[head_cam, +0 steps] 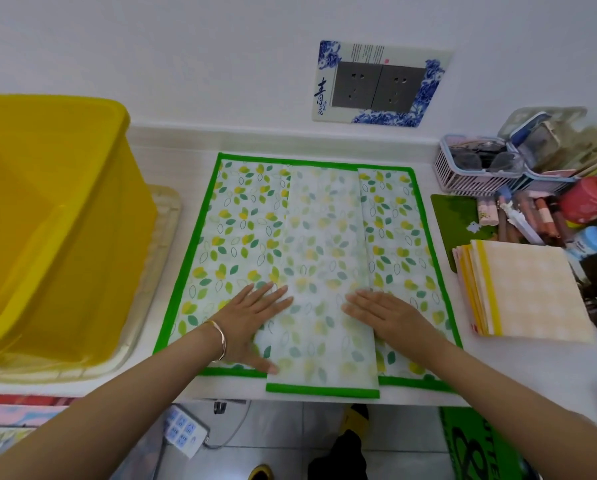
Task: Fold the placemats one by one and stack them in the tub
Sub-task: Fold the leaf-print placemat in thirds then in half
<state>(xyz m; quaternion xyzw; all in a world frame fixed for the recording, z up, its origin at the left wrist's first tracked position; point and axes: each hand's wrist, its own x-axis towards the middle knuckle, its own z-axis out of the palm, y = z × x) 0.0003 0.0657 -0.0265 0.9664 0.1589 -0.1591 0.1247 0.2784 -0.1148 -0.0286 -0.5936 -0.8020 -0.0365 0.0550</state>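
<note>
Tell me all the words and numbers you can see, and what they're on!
"青": a big dark character on the blue-and-white socket surround on the wall.
Smaller characters beside it: too small to read for sure.
Fine print along the surround's top: blurred, unreadable.
Black letters on the green floor mat: cut off and warped, unreadable.
Label on the blue bottle at the right: blurred.
No numbers can be read.

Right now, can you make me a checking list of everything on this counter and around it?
Surface: white counter, partly covered.
Job's things: leaf placemat spread flat, paler strip down its middle; yellow tub left; folded stack right.
Clutter: pink basket, red jar, tubes.
Hands: left hand and right hand flat on strip.
Cables: power strip with cord on floor.
Surroundings: wall sockets, tiled floor.
</note>
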